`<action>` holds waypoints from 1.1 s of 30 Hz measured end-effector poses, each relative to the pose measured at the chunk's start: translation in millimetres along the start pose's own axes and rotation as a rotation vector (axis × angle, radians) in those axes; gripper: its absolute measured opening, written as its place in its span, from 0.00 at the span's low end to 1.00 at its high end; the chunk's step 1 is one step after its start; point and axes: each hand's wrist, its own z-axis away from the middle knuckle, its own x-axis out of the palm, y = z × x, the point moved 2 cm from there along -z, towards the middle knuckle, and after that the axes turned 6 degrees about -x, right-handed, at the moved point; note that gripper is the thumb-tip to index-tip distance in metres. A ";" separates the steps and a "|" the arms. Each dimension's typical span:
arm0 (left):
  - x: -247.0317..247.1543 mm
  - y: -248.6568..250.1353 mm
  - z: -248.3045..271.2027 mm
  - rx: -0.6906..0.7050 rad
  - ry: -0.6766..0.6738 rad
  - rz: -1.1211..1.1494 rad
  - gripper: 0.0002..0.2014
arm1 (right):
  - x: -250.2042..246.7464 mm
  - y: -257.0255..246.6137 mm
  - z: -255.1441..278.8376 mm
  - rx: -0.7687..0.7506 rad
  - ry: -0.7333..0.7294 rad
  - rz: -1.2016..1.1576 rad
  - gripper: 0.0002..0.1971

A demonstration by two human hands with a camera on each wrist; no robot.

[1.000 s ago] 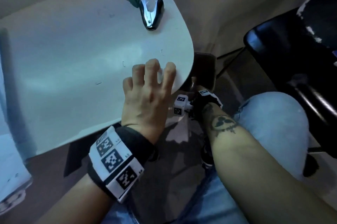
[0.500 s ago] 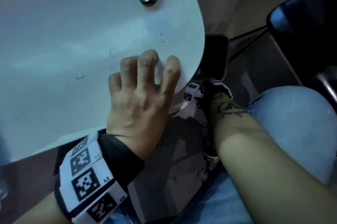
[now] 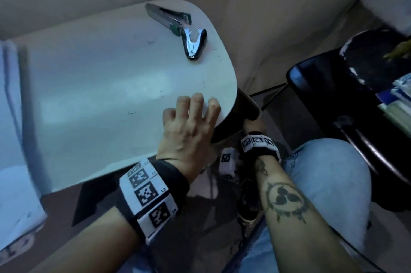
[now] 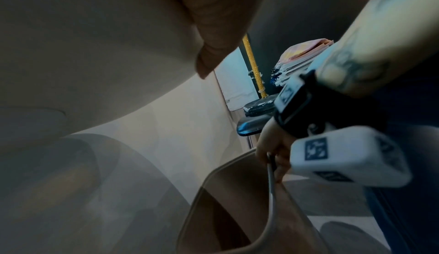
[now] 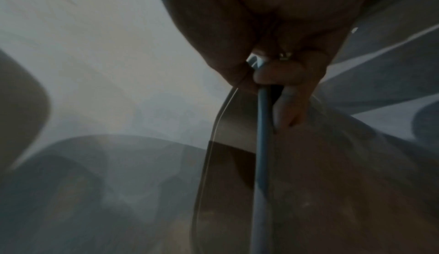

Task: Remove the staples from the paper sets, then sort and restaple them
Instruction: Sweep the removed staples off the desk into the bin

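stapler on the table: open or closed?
Open. In the head view the stapler lies on the table with its two arms splayed apart in a V, hinged near the staple remover.

Seen from below: pale table underside (image 4: 90,66) with left thumb (image 4: 213,38) against it, right hand (image 4: 273,151) gripping the rim of a brown bin (image 4: 228,211), perhaps by a thin handle, stacked papers (image 4: 301,58) beyond.

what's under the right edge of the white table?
A dark brown bin sits below the white rounded table edge; the right hand grips its rim there. The bin's contents are not visible. The left hand rests on top.
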 end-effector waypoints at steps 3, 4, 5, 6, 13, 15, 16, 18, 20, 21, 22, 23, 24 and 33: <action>-5.7 -2.4 -2.6 0.023 -0.116 0.096 0.20 | -17.9 -1.7 28.2 -0.045 0.045 -0.041 0.22; -11.2 -4.0 -1.4 0.015 -0.154 0.163 0.23 | -21.7 0.4 40.0 -0.061 0.055 -0.040 0.22; -15.6 -6.7 0.5 -0.007 -0.181 0.274 0.26 | -24.1 2.8 48.9 -0.075 0.068 -0.031 0.22; -21.9 -11.7 2.5 -0.061 -0.200 0.403 0.31 | -27.1 3.6 60.6 -0.070 0.071 -0.023 0.23; -38.3 -86.4 40.4 -0.517 -0.572 0.429 0.37 | -41.5 6.2 126.0 -0.156 0.125 -0.167 0.19; -32.0 -90.0 43.4 -0.467 -0.622 0.305 0.40 | -39.0 8.0 140.4 -0.204 0.145 -0.241 0.17; -29.6 -86.9 40.1 -0.461 -0.636 0.284 0.40 | -37.6 10.4 145.9 -0.223 0.159 -0.277 0.16; -26.9 -76.4 27.1 -0.456 -0.662 0.293 0.42 | -34.3 15.9 154.6 -0.239 0.169 -0.336 0.14; -28.9 -61.2 17.2 -0.408 -0.676 0.320 0.43 | -31.9 22.6 158.7 -0.252 0.166 -0.417 0.11; -30.6 -55.1 16.1 -0.366 -0.679 0.326 0.42 | -30.8 24.0 160.7 -0.253 0.155 -0.461 0.11; -32.8 -50.3 16.4 -0.322 -0.680 0.334 0.42 | -31.9 25.0 162.5 -0.257 0.147 -0.497 0.11; -34.3 -50.1 17.4 -0.290 -0.687 0.338 0.41 | -33.8 25.3 164.5 -0.261 0.135 -0.525 0.10; -37.2 -54.1 17.5 -0.283 -0.703 0.337 0.40 | -36.2 25.2 166.5 -0.268 0.124 -0.545 0.10; -25.2 -172.3 -65.5 -0.519 -0.792 0.222 0.39 | -51.4 30.5 176.6 -0.344 0.098 -0.591 0.14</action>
